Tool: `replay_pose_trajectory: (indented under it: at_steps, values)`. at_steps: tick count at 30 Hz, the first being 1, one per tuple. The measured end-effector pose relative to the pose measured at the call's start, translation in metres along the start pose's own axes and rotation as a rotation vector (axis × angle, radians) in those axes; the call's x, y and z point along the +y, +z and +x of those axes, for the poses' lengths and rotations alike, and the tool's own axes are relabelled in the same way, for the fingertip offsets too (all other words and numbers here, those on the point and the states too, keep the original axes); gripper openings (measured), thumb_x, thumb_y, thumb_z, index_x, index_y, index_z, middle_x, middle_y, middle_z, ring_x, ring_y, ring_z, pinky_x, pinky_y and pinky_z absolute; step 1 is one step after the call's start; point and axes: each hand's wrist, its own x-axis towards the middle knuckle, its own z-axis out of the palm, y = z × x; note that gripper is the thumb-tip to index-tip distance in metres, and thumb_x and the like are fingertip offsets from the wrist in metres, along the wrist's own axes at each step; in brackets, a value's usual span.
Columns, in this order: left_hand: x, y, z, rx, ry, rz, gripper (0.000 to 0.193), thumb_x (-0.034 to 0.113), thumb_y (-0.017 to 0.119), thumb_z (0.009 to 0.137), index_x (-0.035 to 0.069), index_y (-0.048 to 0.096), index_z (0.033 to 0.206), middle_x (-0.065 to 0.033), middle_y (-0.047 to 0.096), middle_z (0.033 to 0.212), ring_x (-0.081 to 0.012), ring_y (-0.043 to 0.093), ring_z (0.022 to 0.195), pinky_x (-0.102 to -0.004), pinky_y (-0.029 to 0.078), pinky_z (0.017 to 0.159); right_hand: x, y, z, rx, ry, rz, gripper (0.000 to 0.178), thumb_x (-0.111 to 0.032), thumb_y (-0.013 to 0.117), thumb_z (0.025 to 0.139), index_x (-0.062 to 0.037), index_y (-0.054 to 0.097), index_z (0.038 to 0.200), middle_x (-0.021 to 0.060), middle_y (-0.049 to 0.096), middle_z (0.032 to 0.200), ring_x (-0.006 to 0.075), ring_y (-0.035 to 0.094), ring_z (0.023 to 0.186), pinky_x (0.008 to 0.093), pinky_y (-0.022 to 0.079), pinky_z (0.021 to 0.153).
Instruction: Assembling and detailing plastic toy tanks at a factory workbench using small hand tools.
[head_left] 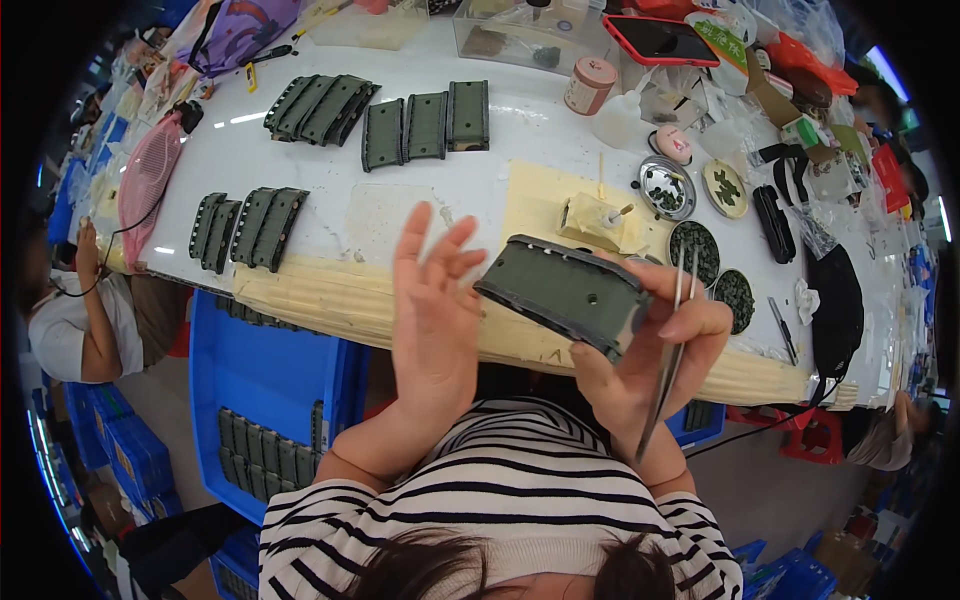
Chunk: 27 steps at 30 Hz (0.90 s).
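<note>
My right hand [655,350] grips a dark green, slightly curved rectangular plastic part [565,295] with dark ridged edges and a small round hole near its right end. Metal tweezers [668,375] are also held in that hand, between the fingers, their tips pointing up and away. My left hand [435,315] is raised just left of the part, palm showing and fingers apart, with nothing in it. Beyond the part, a cream-coloured block [600,225] with a small stick on it sits on yellowish paper [530,190]. Round dishes of small dark green pieces [693,250] stand to the right.
Similar green parts [425,125] lie in groups on the white table [300,165]. A blue crate [270,350] with more of them is below the table edge at left. A phone [660,40], jars, a pen [783,330] and black cloth [835,310] crowd the right. Other people sit at both sides.
</note>
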Motion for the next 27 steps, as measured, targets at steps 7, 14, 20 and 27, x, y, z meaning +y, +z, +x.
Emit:
replay_pose_trajectory:
  at_steps: [7, 14, 20, 27]
  values:
    - [0.123, 0.015, -0.009, -0.516, 1.099, 0.187, 0.044, 0.046, 0.047, 0.096, 0.010, 0.050, 0.121, -0.0054, 0.052, 0.109, -0.0185, 0.044, 0.101, -0.0387, 0.038, 0.078, -0.007, -0.032, -0.001, 0.042, -0.023, -0.039, 0.066, -0.002, 0.083, 0.064, -0.0146, 0.029, 0.101, 0.0206, 0.053, 0.117, 0.0356, 0.059, 0.110, 0.0435, 0.051, 0.094]
    - [0.135, 0.027, -0.020, -0.420, 1.289, 0.159, 0.041, 0.044, 0.047, 0.096, 0.012, 0.051, 0.121, -0.0045, 0.051, 0.113, -0.0197, 0.041, 0.105, -0.0421, 0.033, 0.082, -0.008, -0.040, -0.007, 0.042, 0.000, -0.083, 0.064, -0.001, 0.081, 0.066, -0.0144, 0.029, 0.101, 0.0232, 0.052, 0.118, 0.0350, 0.057, 0.113, 0.0412, 0.051, 0.093]
    - [0.121, 0.027, -0.011, -0.324, 1.303, 0.151, 0.038, 0.043, 0.047, 0.096, 0.014, 0.053, 0.120, -0.0037, 0.050, 0.116, -0.0207, 0.039, 0.109, -0.0449, 0.029, 0.085, -0.004, -0.043, -0.004, 0.110, 0.003, -0.067, 0.062, -0.002, 0.080, 0.068, -0.0144, 0.029, 0.101, 0.0230, 0.052, 0.118, 0.0340, 0.057, 0.113, 0.0411, 0.051, 0.093]
    - [0.109, 0.024, 0.004, -0.214, 1.362, 0.168, 0.035, 0.041, 0.047, 0.096, 0.017, 0.055, 0.120, -0.0029, 0.049, 0.120, -0.0218, 0.037, 0.114, -0.0483, 0.025, 0.089, -0.018, -0.054, -0.003, 0.336, 0.015, -0.184, 0.056, -0.025, 0.079, 0.077, -0.0156, 0.029, 0.101, 0.0223, 0.053, 0.118, 0.0366, 0.057, 0.113, 0.0448, 0.048, 0.097]
